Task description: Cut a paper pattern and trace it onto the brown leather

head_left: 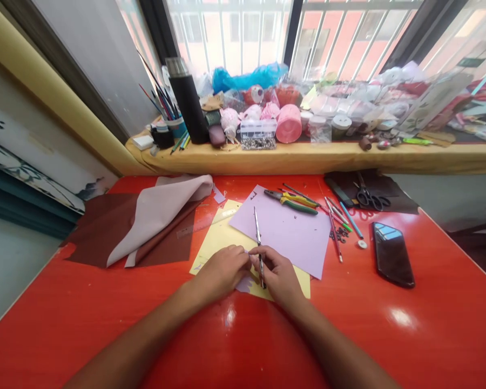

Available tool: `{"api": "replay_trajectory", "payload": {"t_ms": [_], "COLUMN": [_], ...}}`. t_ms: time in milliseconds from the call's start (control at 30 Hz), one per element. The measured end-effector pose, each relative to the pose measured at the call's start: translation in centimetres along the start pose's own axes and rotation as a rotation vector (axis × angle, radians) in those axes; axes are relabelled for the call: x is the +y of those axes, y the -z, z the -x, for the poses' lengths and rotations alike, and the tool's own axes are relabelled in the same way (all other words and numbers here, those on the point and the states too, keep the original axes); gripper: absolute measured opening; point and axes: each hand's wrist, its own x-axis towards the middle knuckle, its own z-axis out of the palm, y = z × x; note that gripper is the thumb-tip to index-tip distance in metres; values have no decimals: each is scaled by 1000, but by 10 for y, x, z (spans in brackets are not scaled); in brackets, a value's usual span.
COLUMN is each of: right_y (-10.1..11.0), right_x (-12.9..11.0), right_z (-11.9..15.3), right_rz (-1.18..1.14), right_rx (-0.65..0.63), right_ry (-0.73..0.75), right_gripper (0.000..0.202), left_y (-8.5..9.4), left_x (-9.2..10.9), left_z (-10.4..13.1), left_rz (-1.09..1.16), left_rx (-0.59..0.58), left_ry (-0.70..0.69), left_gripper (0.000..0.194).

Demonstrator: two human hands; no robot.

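My left hand (pixel 229 270) and my right hand (pixel 277 273) meet over the sheets at the middle of the table, fingertips close together. A slim, shiny metal tool (pixel 258 229) is in my right hand, its narrow pointed end away from me; its exact kind is unclear. The left fingers are closed around a small piece of lilac paper (pixel 245 284), mostly hidden beneath the hand. Under both hands lies a yellow sheet (pixel 302 281). A larger lilac sheet (pixel 295 237) overlaps it just beyond my right hand.
Pliers (pixel 294 202) lie on the lilac sheet's far edge, beside pens (pixel 351 220) and small black rings (pixel 339 234). Black-handled scissors (pixel 368 197) and a phone (pixel 393 254) are right. Brown material (pixel 168 232) and a clear ruler (pixel 204 223) are left. A black bottle (pixel 188 105) stands on the sill.
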Motion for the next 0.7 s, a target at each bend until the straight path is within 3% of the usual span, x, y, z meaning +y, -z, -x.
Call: {"api": "replay_trajectory", "payload": {"t_ms": [167,267,333,467,567,700], "right_y": [-1,-1,-1,-1,-2,-2], "right_x": [4,5,5,3,2,3], "right_z": [0,0,0,1,1,0], "right_rz": [-66,-42,-24,-8,18,91], "right_rx": [-24,-32,-26,-50,-53,-41], "right_ry": [-31,-36,-41,-90,-95,-56], "right_gripper": [39,41,43,44,42,41], "left_y": [16,41,62,101,133,188], "left_x": [2,-3,-13,-47,-77,-110], "left_z": [-2,2,4,-16,-55,-112], "left_rz": [158,377,484,516,496,445], "left_rx": [-26,-64,-54,173,549,855], "left_ry": [56,105,130,159,295,405], "left_gripper": [7,2,9,24,28,27]}}
